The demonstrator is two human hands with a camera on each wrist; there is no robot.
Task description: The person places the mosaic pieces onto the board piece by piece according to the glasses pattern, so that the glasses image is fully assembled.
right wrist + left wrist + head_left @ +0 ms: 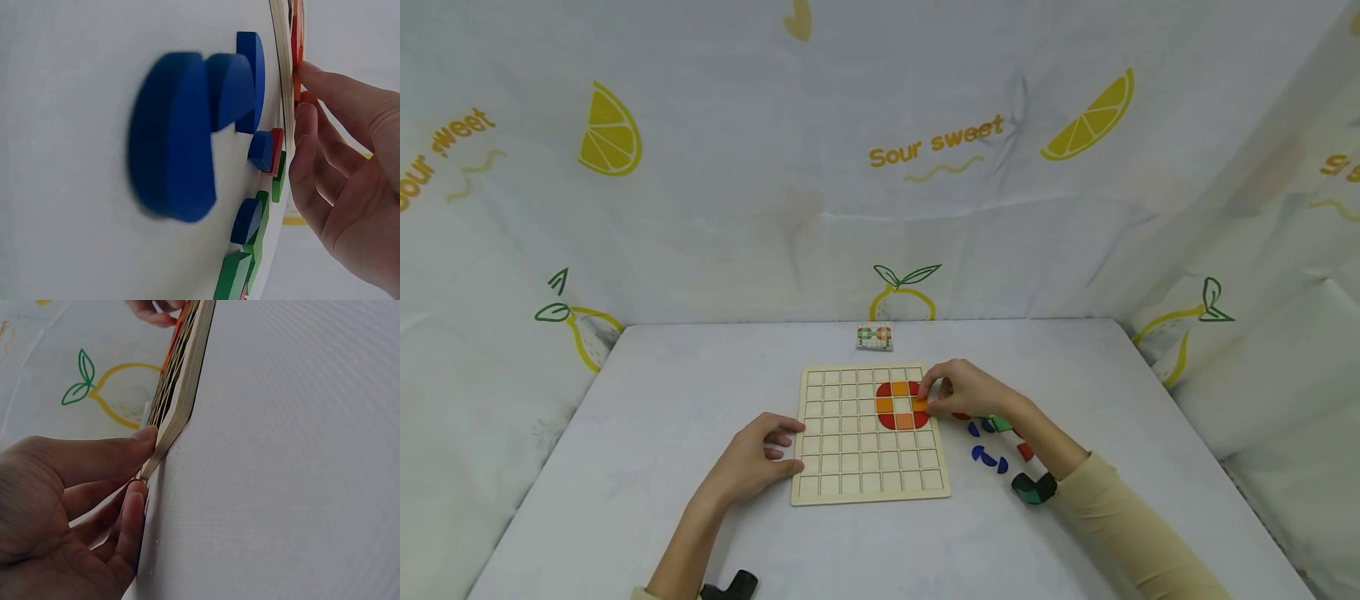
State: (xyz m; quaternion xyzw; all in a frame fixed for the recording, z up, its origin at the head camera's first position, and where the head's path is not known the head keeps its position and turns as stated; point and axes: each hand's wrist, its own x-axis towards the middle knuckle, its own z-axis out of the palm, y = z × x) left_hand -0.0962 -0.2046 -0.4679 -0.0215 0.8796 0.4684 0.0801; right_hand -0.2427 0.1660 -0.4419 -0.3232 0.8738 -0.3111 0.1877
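Note:
A wooden grid board lies on the table. Near its upper right, red and orange tiles form a ring around one bare cell. My right hand reaches over the board's right edge, pinching an orange tile at the ring's right side with thumb and fingertips. In the right wrist view the fingertips are right at the board's side. My left hand touches the left edge with thumb and a finger spread along it. The left wrist view has the thumb against the wooden rim.
Blue rounded pieces lie loose right of the board, with a red piece and green pieces under the right forearm. A small pattern card stands behind the board. White printed cloth hangs at the back.

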